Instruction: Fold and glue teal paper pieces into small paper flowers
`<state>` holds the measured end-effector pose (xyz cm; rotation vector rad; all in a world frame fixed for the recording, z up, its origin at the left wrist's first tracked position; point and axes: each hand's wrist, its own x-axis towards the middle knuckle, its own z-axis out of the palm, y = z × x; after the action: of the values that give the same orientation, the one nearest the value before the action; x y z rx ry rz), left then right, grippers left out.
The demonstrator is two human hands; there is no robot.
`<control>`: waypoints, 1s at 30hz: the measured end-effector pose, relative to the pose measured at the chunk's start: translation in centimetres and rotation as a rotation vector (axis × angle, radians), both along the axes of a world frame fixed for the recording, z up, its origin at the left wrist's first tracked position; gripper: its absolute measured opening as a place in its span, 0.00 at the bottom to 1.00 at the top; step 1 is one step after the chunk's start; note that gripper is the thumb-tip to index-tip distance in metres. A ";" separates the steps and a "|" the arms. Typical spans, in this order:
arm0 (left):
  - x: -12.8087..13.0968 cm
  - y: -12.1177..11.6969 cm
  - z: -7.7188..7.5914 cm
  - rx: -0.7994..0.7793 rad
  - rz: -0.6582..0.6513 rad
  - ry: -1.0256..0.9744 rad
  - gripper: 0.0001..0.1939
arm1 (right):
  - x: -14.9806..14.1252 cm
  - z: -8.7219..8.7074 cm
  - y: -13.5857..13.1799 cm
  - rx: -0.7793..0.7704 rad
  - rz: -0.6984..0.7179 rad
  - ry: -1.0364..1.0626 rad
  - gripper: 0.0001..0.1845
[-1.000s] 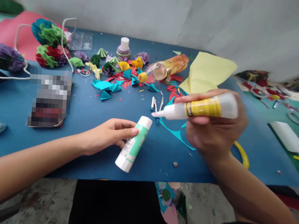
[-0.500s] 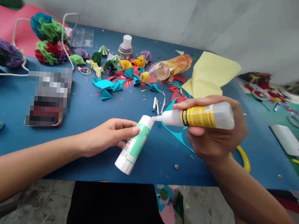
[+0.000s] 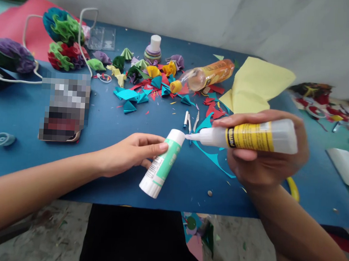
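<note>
on one blue table (image 3: 108, 189), two hands hold one glue bottle (image 3: 251, 136), one glue stick (image 3: 162, 163)

**Glue stick (image 3: 162, 164) and squeeze bottle (image 3: 251, 135), cap (image 3: 176, 137) to nozzle (image 3: 194, 137)**

My left hand (image 3: 133, 152) holds the white glue stick aslant over the blue tabletop (image 3: 24, 113), cap uppermost, green label and barcode showing. My right hand (image 3: 268, 165) grips the translucent squeeze bottle nearly level, its label yellow and black. The nozzle's tip is at the cap's edge; I can't tell whether they touch.

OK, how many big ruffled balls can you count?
3: the purple-green ball at far left, the blue-green ball, and the red-green ball in front of it.
</note>
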<state>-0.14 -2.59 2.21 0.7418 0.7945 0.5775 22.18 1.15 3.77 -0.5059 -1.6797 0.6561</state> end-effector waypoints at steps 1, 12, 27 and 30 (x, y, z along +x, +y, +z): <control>0.0 0.0 0.0 0.001 0.002 0.006 0.20 | 0.0 0.0 0.0 0.056 0.029 -0.030 0.18; 0.0 0.0 -0.1 0.017 -0.008 0.008 0.19 | 0.1 -0.1 0.0 0.128 0.013 -0.083 0.19; -0.1 0.1 0.1 0.032 -0.013 0.030 0.18 | 0.0 0.0 -0.1 0.093 0.004 -0.051 0.18; -0.1 0.1 0.1 0.026 -0.005 0.033 0.18 | 0.0 0.1 0.0 0.100 -0.014 -0.024 0.18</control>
<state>-0.27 -2.51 2.34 0.7787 0.8163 0.5731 22.16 1.15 3.85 -0.4556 -1.7212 0.5541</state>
